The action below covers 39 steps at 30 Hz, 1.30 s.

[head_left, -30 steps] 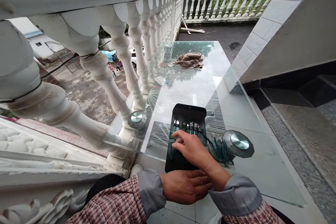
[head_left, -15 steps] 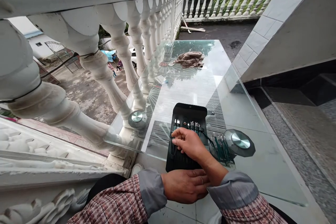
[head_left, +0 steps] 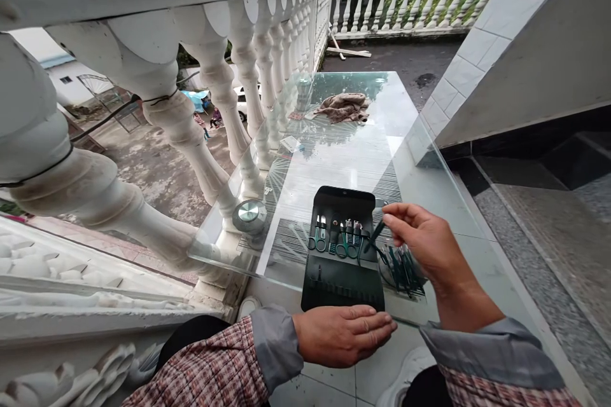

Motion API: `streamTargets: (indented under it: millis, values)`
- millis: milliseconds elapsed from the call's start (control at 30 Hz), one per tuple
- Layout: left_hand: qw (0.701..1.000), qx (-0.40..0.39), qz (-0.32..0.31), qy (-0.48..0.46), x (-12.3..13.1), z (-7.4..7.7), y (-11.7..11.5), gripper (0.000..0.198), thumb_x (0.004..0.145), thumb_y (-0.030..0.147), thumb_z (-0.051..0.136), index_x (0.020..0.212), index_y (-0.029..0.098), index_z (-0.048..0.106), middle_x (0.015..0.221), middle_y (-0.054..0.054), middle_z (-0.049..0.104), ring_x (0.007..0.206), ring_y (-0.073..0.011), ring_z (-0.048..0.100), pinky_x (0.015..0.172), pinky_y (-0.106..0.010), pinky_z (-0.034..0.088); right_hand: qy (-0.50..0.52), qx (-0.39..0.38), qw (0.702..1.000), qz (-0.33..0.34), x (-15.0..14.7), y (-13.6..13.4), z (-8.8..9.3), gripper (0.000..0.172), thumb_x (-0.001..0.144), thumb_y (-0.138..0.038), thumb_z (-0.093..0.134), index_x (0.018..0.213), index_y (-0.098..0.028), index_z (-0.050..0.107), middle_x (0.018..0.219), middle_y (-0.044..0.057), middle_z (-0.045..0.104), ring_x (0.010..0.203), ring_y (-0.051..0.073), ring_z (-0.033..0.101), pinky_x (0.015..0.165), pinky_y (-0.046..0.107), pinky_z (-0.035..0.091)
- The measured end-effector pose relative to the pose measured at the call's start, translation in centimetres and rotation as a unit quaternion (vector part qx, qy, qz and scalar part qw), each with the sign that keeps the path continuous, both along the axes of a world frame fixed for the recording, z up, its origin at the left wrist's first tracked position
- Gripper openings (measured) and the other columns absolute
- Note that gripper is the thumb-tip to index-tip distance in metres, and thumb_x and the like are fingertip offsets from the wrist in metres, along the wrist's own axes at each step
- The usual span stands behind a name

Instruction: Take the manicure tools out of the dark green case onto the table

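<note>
One slim dark tool (head_left: 376, 233), pinched by right hand (head_left: 424, 238) beside open black rectangular case (head_left: 344, 267), near edge of glass table (head_left: 353, 159); left hand (head_left: 344, 334) flat, outstretched. Apparent step: single-tool handling; next likely calls for steady pinch.

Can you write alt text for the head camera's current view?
A person's right hand appears to pinch a slim dark item beside an open black case holding scissors and small tools; the left hand lies at the case's near edge. More tools are bunched right of the case on a glass table, with a crumpled brown cloth behind.
</note>
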<state>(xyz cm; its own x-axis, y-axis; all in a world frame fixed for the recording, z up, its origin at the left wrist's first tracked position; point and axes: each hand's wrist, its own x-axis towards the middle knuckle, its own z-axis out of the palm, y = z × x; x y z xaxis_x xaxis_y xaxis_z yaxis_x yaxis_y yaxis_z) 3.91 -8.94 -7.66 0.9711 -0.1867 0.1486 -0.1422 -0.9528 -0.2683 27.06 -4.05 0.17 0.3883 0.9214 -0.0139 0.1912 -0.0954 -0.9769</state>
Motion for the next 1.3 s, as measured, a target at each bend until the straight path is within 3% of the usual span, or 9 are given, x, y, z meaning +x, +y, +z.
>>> streamTargets:
  millis: [133, 333, 433, 600, 700, 867, 1100, 1300]
  values:
    - [1.000, 0.008, 0.001, -0.017, 0.0, -0.5, -0.1, 0.050, 0.122, 0.014, 0.039, 0.154, 0.005, 0.075, 0.172, -0.015, 0.065, 0.159, -0.0246, 0.064, 0.131, -0.035, 0.053, -0.016, -0.066, 0.997, -0.028, 2.6, -1.1, -0.4, 0.043, 0.059, -0.058, 0.079, 0.084, -0.023, 0.077, 0.071, 0.003, 0.072, 0.053, 0.015, 0.052, 0.050, 0.031, 0.043]
    - [1.000, -0.026, 0.011, 0.007, 0.1, -0.2, -0.1, 0.047, 0.122, 0.016, 0.043, 0.155, 0.006, 0.075, 0.174, -0.017, 0.062, 0.160, -0.0247, 0.063, 0.132, -0.033, 0.051, -0.216, -0.134, 0.966, 0.039, 3.5, -2.4, -1.8, 0.025, 0.071, -0.046, 0.066, 0.076, -0.028, 0.081, 0.075, 0.004, 0.081, 0.074, 0.026, 0.073, 0.069, 0.036, 0.050]
    - [0.999, -0.037, 0.006, 0.017, 0.2, 0.0, -0.1, 0.045, 0.121, 0.015, 0.046, 0.154, 0.005, 0.075, 0.174, -0.020, 0.062, 0.159, -0.0260, 0.064, 0.131, -0.034, 0.053, -0.253, -0.150, 0.954, 0.055, 3.3, -2.5, -1.8, 0.022, 0.075, -0.041, 0.063, 0.075, -0.028, 0.081, 0.077, 0.004, 0.082, 0.078, 0.027, 0.076, 0.073, 0.037, 0.051]
    - [0.999, -0.034, 0.009, 0.018, 0.1, 0.0, 0.0, 0.047, 0.122, 0.015, 0.043, 0.154, 0.007, 0.076, 0.174, -0.017, 0.062, 0.160, -0.0247, 0.063, 0.131, -0.033, 0.051, -0.275, -0.183, 0.941, 0.077, 2.5, -2.2, -1.2, 0.016, 0.078, -0.035, 0.065, 0.073, -0.028, 0.079, 0.070, 0.002, 0.078, 0.067, 0.025, 0.073, 0.069, 0.037, 0.050]
    - [1.000, -0.011, 0.006, 0.001, 0.1, -0.2, -0.1, 0.048, 0.122, 0.016, 0.042, 0.154, 0.007, 0.076, 0.174, -0.016, 0.062, 0.159, -0.0241, 0.063, 0.130, -0.033, 0.052, -0.272, -0.210, 0.936, 0.080, 2.0, -2.1, -0.9, 0.016, 0.080, -0.031, 0.065, 0.076, -0.028, 0.080, 0.078, 0.003, 0.082, 0.060, 0.023, 0.069, 0.067, 0.037, 0.050]
    - [1.000, 0.012, 0.006, -0.014, 0.1, -0.7, -0.2, 0.047, 0.122, 0.017, 0.043, 0.155, 0.007, 0.075, 0.174, -0.015, 0.062, 0.160, -0.0244, 0.063, 0.131, -0.034, 0.053, -0.249, -0.226, 0.938, 0.085, 1.6, -2.0, -0.7, 0.017, 0.082, -0.031, 0.064, 0.080, -0.027, 0.080, 0.085, 0.005, 0.084, 0.063, 0.024, 0.069, 0.067, 0.037, 0.054]
    - [1.000, 0.010, 0.006, -0.023, 0.0, -0.8, -0.2, 0.048, 0.122, 0.016, 0.041, 0.156, 0.005, 0.074, 0.173, -0.015, 0.063, 0.160, -0.0246, 0.063, 0.130, -0.034, 0.053, -0.218, -0.215, 0.945, 0.114, 1.3, -2.1, -0.7, 0.017, 0.082, -0.032, 0.063, 0.080, -0.026, 0.079, 0.079, 0.004, 0.081, 0.061, 0.022, 0.064, 0.064, 0.037, 0.054]
    - [1.000, 0.014, 0.009, -0.020, 0.1, -0.6, -0.2, 0.050, 0.123, 0.015, 0.038, 0.156, 0.006, 0.075, 0.173, -0.013, 0.064, 0.161, -0.0241, 0.062, 0.131, -0.033, 0.051, -0.236, -0.230, 0.937, 0.116, 0.3, -2.1, -0.6, 0.017, 0.088, -0.021, 0.064, 0.084, -0.023, 0.080, 0.083, 0.004, 0.083, 0.070, 0.023, 0.070, 0.068, 0.034, 0.053]
